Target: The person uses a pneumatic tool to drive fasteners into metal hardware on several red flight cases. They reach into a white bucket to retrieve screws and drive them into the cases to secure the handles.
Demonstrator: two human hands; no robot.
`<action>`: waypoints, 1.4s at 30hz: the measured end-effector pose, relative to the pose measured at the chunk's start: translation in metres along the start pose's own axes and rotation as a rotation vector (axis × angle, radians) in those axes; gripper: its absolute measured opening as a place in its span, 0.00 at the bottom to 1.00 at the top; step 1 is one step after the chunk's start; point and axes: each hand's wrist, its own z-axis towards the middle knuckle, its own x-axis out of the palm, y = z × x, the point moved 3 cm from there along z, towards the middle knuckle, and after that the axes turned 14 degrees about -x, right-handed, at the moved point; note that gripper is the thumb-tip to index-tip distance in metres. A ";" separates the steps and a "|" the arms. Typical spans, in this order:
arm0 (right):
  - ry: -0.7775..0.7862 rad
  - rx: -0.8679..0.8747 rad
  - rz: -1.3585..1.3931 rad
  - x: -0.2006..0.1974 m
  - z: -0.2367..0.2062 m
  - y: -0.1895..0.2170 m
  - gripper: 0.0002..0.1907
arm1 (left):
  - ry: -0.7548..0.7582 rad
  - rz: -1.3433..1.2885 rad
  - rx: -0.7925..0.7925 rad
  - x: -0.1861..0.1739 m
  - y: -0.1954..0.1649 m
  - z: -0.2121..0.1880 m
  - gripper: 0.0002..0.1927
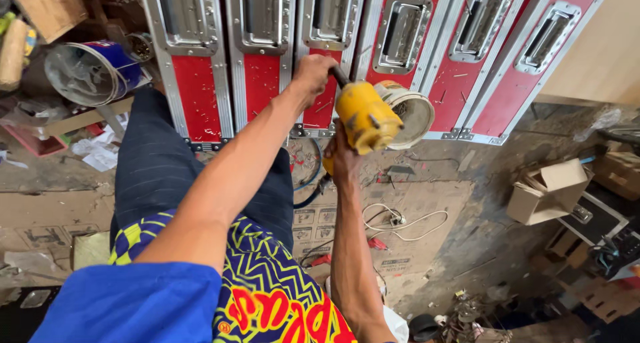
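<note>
- Red flight cases [263, 83] with metal handles and aluminium edging stand in a row just beyond the hands; a paint tin [411, 116] sits right behind the tool.
- The floor [467, 203] to the right is open but littered with cardboard boxes [547, 191] and a white cable [407, 223].
- The yellow power tool [365, 120] is held up in front of the cases, its long axis running diagonally, upper left to lower right.
- The left hand [312, 73] has its fingers closed on the tool's dark handle [340, 75]; the right hand [341, 160] grips the tool from below.
</note>
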 end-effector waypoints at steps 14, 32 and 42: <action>0.281 -0.033 -0.206 0.020 0.008 0.027 0.13 | 0.139 -0.556 -0.070 -0.041 0.008 -0.022 0.09; 0.325 -0.008 -0.772 0.227 0.003 0.013 0.14 | -0.129 -0.521 -0.124 -0.214 -0.074 -0.073 0.10; 0.624 -0.480 -1.178 0.291 0.004 0.060 0.11 | -0.543 0.968 0.694 -0.200 -0.232 -0.147 0.23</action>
